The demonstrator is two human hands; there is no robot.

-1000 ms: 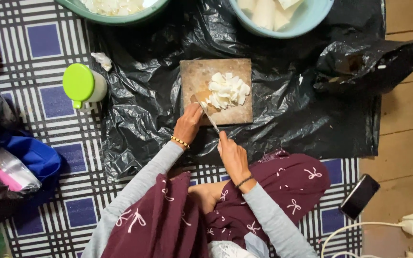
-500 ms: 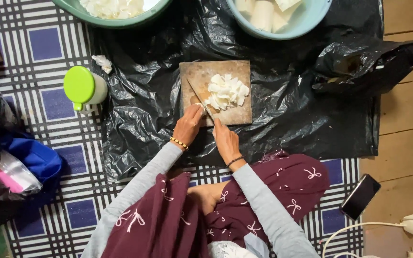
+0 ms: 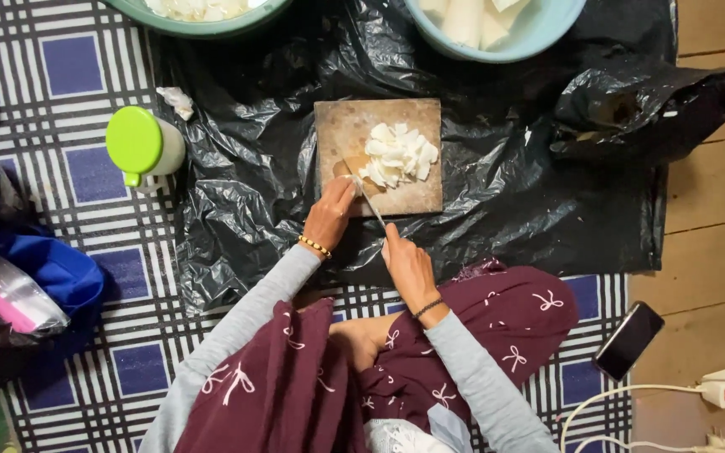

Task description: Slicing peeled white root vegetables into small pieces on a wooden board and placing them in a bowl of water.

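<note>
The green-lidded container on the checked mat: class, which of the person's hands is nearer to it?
Left. The left hand rests at the cutting board's lower left corner, on the green-lidded container's side; the right hand is farther away.

Bare black plastic sheet (image 3: 237,168) lies open around the cutting board (image 3: 341,126), hemmed by two bowls (image 3: 539,33) beyond and a green-lidded jar (image 3: 140,144) left.

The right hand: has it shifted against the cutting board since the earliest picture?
Yes. The right hand has drawn nearer the cutting board, toward its near edge.
</note>
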